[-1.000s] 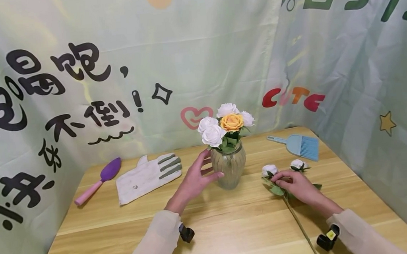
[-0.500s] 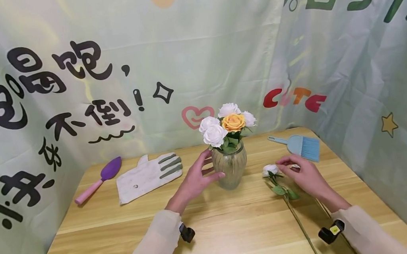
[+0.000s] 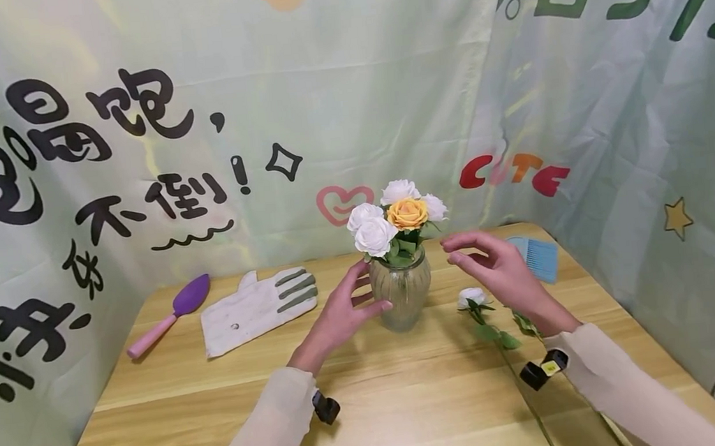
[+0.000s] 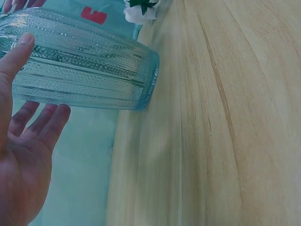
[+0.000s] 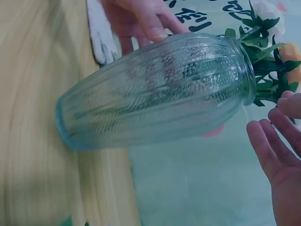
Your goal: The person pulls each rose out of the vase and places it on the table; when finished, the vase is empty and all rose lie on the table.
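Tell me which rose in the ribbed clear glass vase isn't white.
The round orange-yellow rose; the other roses visible in the ribbed clear glass vase are four round white roses.

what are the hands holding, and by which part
The left hand holds the glass vase by the side of its rounded body; the right hand holds nothing.
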Demonstrator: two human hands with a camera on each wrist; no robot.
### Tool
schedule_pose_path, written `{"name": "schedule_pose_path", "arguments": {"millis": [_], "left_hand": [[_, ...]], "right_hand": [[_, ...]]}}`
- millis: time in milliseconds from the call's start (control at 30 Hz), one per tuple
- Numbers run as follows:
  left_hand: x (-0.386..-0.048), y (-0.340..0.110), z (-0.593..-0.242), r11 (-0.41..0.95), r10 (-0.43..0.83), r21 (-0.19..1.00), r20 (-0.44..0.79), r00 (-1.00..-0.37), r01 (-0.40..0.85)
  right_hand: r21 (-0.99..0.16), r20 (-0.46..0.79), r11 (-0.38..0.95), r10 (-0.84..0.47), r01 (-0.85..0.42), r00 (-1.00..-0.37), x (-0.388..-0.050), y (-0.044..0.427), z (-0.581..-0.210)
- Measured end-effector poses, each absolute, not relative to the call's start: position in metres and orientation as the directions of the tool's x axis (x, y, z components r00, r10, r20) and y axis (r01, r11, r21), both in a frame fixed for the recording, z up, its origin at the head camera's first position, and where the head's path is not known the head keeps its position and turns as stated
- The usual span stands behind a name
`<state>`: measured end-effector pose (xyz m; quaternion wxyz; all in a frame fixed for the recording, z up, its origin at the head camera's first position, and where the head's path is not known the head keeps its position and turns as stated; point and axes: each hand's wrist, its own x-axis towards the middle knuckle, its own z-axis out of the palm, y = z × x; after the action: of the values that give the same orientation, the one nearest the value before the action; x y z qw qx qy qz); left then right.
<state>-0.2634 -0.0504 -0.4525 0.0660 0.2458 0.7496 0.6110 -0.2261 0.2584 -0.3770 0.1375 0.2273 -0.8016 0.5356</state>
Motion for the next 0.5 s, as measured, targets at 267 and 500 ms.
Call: {"name": "schedule_pose_path", "arguments": {"millis": [267,500], "left_hand": [[-0.265,-0.050,-0.455,0.137,0.452,0.950,0.190,-0.871,0.279],[-0.265,-0.050,-0.455,0.126,0.453,0.947,0.211,-0.866,0.296]], "right_hand": [[-0.825,0.455,0.260,-0.223,-0.502,-0.862,-0.251,0.233,-0.372],[-0.859,0.395,0.262,-0.207,-0.440,-0.895,-0.259,0.226,-0.374]]}}
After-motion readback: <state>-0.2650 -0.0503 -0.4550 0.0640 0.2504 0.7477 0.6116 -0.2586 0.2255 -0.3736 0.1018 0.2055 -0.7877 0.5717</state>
